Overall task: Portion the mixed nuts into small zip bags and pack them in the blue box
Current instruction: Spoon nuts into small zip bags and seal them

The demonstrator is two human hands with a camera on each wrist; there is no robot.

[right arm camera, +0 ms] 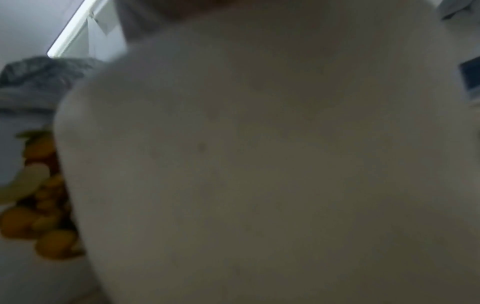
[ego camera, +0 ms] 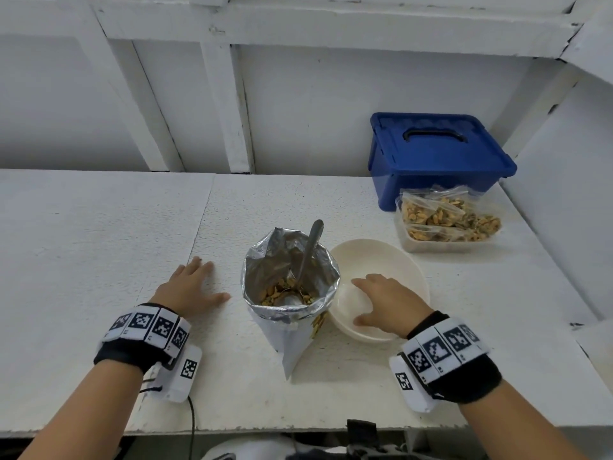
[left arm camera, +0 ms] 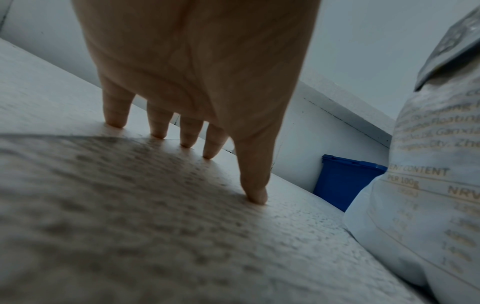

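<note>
Under the left hand [ego camera: 190, 287] lies only bare bench [ego camera: 99, 244]; its fingers [left arm camera: 255, 191] are spread straight, the tips pressed flat on the surface, and nothing is held. The right hand [ego camera: 388, 302] is laid over the near rim of the cream bowl [ego camera: 398, 257], fingers relaxed and extended into it; no curl around anything can be made out, and the right wrist view is filled by a blurred pale surface, so the contact cannot be judged more closely. The bowl appears to hold no nuts.

Between the two hands the foil nut bag [ego camera: 292, 287] stands open and upright, touching the bowl's left side, with a metal spoon [ego camera: 306, 257] left inside it, its bowl sunk among the mixed nuts [ego camera: 278, 292] that lie low in the bag.

Beyond the right fingers, well apart, a clear tub [ego camera: 444, 244] is seen stacked with several filled zip bags [ego camera: 447, 215], and just behind it the blue box [ego camera: 438, 154] sits with its lid shut.

Portioning is therefore judged largely done, though nuts are left in the foil bag. Packing is judged not yet begun: the lid must be taken off and the filled bags moved across. No empty zip bags can be seen.
</note>
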